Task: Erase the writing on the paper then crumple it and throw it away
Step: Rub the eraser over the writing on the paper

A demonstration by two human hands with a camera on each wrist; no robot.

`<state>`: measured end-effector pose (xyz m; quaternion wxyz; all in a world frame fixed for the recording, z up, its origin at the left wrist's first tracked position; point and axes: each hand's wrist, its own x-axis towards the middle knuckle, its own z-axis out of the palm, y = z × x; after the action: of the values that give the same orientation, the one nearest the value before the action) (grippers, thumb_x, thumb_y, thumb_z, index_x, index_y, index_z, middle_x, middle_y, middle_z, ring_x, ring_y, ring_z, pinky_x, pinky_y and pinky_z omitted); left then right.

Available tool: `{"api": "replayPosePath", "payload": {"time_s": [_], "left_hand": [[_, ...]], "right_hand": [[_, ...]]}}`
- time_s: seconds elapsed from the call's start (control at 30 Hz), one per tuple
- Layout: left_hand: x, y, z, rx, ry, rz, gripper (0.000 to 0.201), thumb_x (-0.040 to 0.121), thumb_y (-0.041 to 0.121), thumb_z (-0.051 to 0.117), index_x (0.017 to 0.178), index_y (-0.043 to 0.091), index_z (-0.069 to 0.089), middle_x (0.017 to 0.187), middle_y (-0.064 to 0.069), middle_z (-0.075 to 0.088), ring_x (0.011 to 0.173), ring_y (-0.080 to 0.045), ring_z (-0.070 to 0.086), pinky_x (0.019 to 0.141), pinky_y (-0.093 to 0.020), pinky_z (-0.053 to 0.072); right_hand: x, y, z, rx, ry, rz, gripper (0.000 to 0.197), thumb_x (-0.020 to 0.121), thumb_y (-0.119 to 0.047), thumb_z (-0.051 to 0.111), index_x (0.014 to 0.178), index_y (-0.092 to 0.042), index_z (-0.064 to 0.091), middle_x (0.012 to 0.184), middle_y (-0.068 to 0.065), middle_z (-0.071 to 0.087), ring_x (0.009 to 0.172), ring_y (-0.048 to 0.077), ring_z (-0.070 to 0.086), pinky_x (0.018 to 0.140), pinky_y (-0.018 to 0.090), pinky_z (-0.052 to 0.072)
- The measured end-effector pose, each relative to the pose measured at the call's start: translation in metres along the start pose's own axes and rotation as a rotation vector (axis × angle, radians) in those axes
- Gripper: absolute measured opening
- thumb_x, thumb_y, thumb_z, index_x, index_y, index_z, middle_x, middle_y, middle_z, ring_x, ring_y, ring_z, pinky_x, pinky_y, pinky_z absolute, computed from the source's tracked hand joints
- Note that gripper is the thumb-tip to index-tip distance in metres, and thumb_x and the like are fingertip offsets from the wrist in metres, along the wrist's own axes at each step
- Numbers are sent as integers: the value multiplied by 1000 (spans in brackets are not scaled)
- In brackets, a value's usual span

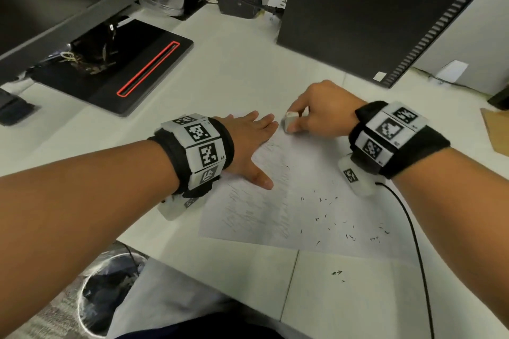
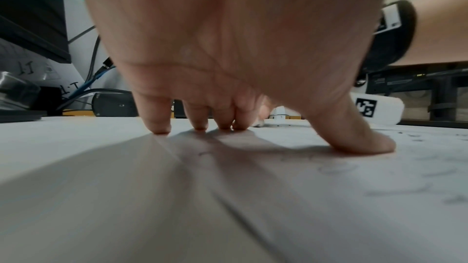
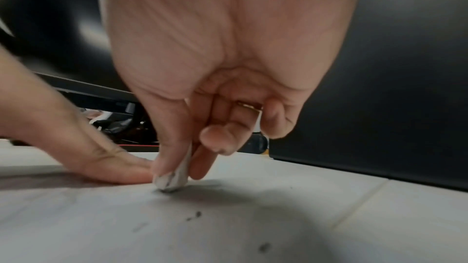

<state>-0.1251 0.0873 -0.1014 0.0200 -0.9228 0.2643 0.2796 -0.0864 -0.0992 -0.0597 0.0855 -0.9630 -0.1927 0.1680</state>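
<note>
A white sheet of paper (image 1: 297, 201) with faint pencil writing lies on the desk, dotted with dark eraser crumbs (image 1: 325, 217). My left hand (image 1: 248, 143) lies flat on the sheet's far left part, fingers straight and spread, pressing it down; the left wrist view shows the fingertips (image 2: 159, 127) and thumb on the surface. My right hand (image 1: 316, 115) pinches a small white eraser (image 1: 290, 121) between thumb and fingers. The eraser's smudged end (image 3: 171, 182) touches the paper at its far edge, right beside the left hand's fingertips.
A monitor stand base (image 1: 115, 71) with a red-outlined slot sits at the far left under a dark monitor. A black computer tower (image 1: 371, 8) stands at the far right. A bin (image 1: 107, 294) sits below the desk's near left edge. A black cable (image 1: 413, 242) runs along the right.
</note>
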Motion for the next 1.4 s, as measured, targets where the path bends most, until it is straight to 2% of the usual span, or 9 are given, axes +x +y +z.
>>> {"api": "replayPosePath", "payload": {"time_s": [0.13, 0.37, 0.5, 0.67, 0.8, 0.93, 1.1, 1.23, 1.4], "left_hand": [[0, 0, 0, -4, -7, 1, 126, 68, 83, 53, 153, 22, -17, 160, 9, -22, 148, -15, -16, 121, -49, 5], [1, 0, 0, -7, -15, 5, 125, 69, 82, 55, 153, 23, -16, 160, 9, -23, 148, -16, -16, 121, -50, 6], [-2, 2, -2, -10, -17, 8, 123, 71, 80, 54, 153, 22, -16, 160, 8, -22, 148, -16, -16, 121, -49, 4], [-3, 3, -2, -1, -10, 1, 123, 71, 80, 54, 153, 21, -17, 160, 7, -22, 148, -17, -15, 121, -49, 5], [0, 2, 0, 1, 0, 0, 124, 70, 81, 54, 153, 22, -17, 160, 8, -22, 148, -17, -15, 121, -49, 5], [0, 3, 1, 10, 0, -1, 123, 71, 81, 53, 153, 22, -16, 160, 8, -22, 149, -17, -14, 121, -49, 6], [-3, 5, -2, -2, -8, -14, 122, 72, 79, 54, 153, 21, -16, 160, 7, -21, 149, -18, -14, 121, -47, 5], [-1, 4, -1, 4, -1, -19, 122, 72, 80, 53, 153, 20, -16, 161, 6, -21, 149, -19, -13, 121, -48, 6], [2, 2, 1, 8, 0, -22, 125, 69, 82, 53, 153, 22, -16, 160, 8, -21, 149, -18, -13, 121, -49, 7]], "right_hand": [[-1, 1, 6, -52, 10, 0, 23, 90, -39, 71, 93, -19, 80, 93, 1, 78, 86, 21, 71, 82, 43, 60], [-42, -8, 14, -28, -209, -146, 21, 93, -39, 68, 109, -31, 79, 99, -13, 75, 81, 3, 65, 74, 21, 53], [-9, -2, 5, -20, -54, -31, 23, 89, -40, 73, 99, -21, 81, 95, -3, 78, 85, 15, 69, 83, 38, 59], [-8, -2, 10, -70, 13, -21, 27, 91, -40, 70, 91, -14, 80, 90, 7, 77, 83, 26, 70, 79, 46, 61], [-61, -18, 25, -55, -126, -121, 22, 96, -41, 64, 105, -29, 80, 94, -9, 75, 84, 13, 67, 79, 36, 57], [-73, -24, 23, -90, -219, -164, 19, 95, -38, 65, 106, -30, 78, 93, -13, 74, 80, 7, 63, 73, 27, 53], [-22, -12, 6, -42, -33, -4, 15, 87, -37, 74, 91, -23, 81, 89, -3, 78, 88, 20, 71, 82, 39, 60], [-22, -15, 13, -144, 7, -27, 29, 89, -36, 69, 97, -9, 78, 96, 12, 77, 89, 31, 71, 80, 46, 62], [-82, -29, 33, -147, -161, -175, 23, 97, -37, 61, 106, -26, 79, 93, -7, 74, 83, 18, 67, 78, 37, 57]]}}
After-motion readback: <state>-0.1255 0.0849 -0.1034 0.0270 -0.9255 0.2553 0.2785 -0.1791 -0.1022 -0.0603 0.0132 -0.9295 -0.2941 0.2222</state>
